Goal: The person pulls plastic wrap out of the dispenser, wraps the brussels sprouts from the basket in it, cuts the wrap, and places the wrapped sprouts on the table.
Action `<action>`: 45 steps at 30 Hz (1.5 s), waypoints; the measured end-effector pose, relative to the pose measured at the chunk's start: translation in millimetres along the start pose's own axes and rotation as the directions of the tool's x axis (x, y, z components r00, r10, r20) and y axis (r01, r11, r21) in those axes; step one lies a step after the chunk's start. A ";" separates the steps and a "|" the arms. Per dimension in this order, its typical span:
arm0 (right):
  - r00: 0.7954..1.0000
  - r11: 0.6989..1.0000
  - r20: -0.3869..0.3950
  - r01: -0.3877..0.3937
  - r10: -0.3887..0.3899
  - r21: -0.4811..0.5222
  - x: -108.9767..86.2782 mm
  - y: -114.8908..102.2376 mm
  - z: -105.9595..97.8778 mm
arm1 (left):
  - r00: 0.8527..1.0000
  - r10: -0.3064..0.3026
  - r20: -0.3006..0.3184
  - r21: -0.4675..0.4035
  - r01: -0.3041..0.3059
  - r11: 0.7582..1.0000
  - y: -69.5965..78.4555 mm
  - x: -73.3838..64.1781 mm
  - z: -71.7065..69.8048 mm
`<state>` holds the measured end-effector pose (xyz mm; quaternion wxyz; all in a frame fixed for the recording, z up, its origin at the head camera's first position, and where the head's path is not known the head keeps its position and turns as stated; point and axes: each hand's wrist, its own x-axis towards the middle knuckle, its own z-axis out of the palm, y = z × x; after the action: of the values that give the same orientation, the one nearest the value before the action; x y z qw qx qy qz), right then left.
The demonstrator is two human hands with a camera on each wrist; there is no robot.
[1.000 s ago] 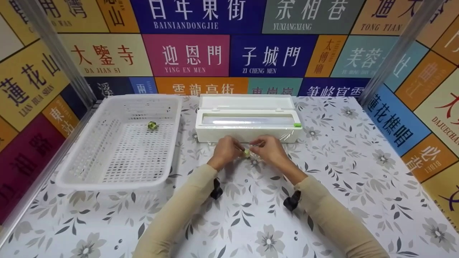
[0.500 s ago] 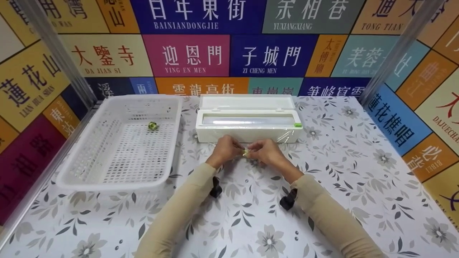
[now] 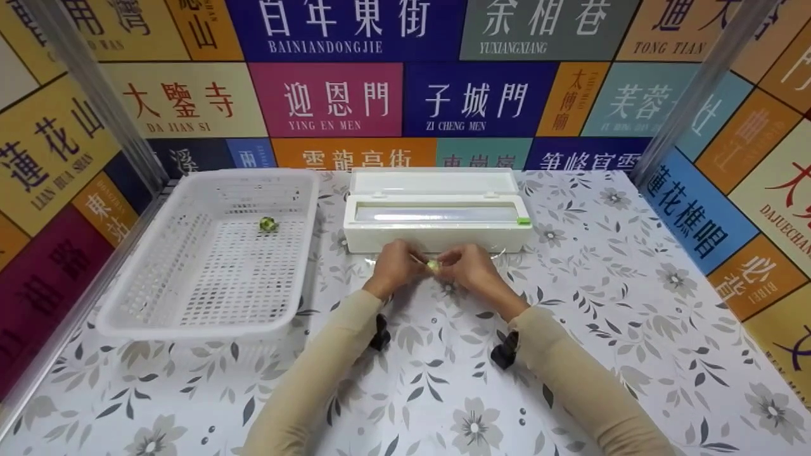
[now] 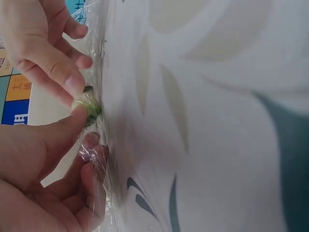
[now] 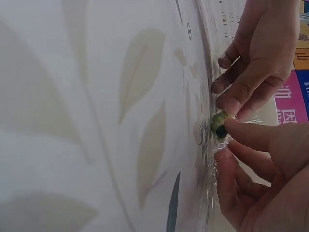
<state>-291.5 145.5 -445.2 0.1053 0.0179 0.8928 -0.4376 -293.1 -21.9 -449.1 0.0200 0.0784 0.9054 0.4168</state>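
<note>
A small round green piece [image 3: 433,265] with a dark end sits between my two hands, just in front of the white cling film box [image 3: 438,239]. Clear cling film [image 4: 102,169] runs from the box over the tablecloth and is bunched around the piece. My left hand [image 3: 398,267] pinches the piece through the film with thumb and fingers, its other fingers curled beneath the film. From the other side my right hand [image 3: 472,269] holds it, thumb tip meeting the left thumb in the right wrist view. The green piece [image 5: 220,123] is partly covered by fingertips.
At the left stands a white plastic basket [image 3: 306,266] with one similar green piece [image 3: 268,224] in it. The box's lid [image 3: 437,182] is raised, showing the film roll [image 3: 437,216]. A green slider [image 3: 524,221] is at its right end. Behind rises a colourful sign-covered wall [image 3: 326,98].
My right hand has closed in leftward onto the green piece, its fingers now meeting those of the left hand. Film edges now show on both sides of the hands. The basket and box stay put.
</note>
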 end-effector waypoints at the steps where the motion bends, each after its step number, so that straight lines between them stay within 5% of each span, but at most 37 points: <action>1: 1.000 1.000 -0.007 0.006 -0.006 -0.026 -0.2 -0.5 0.2 | 1.000 0.002 -0.004 -0.002 -0.002 1.000 -0.5 0.3 0.2; 7: 0.996 0.983 -0.058 0.060 -0.071 -0.173 1.3 -2.7 1.2 | 0.999 -0.011 -0.043 -0.014 0.011 1.000 -1.1 2.2 -0.1; 23: 0.994 0.995 -0.108 -0.011 0.000 -0.100 4.9 -4.1 -0.9 | 0.994 -0.028 -0.101 0.015 0.030 0.999 -1.4 2.1 6.2; 31: 0.983 0.985 -0.152 0.080 -0.103 -0.150 5.7 -1.5 -0.4 | 0.990 -0.054 -0.130 0.072 0.064 0.995 4.1 2.3 8.0; 39: 0.992 0.998 -0.105 0.068 -0.068 -0.002 0.3 -0.5 -7.4 | 0.992 -0.052 -0.111 0.063 0.059 0.996 11.3 1.4 -0.2; 45: 0.985 0.991 -0.139 0.110 -0.098 0.080 -7.6 -6.4 -38.6 | 0.992 -0.047 -0.114 -0.019 0.045 0.999 26.9 3.1 -15.0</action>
<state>-291.6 172.4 -415.7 0.0206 0.0053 0.8776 -0.4789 -294.3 -15.5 -418.9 -0.0217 0.0331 0.9032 0.4273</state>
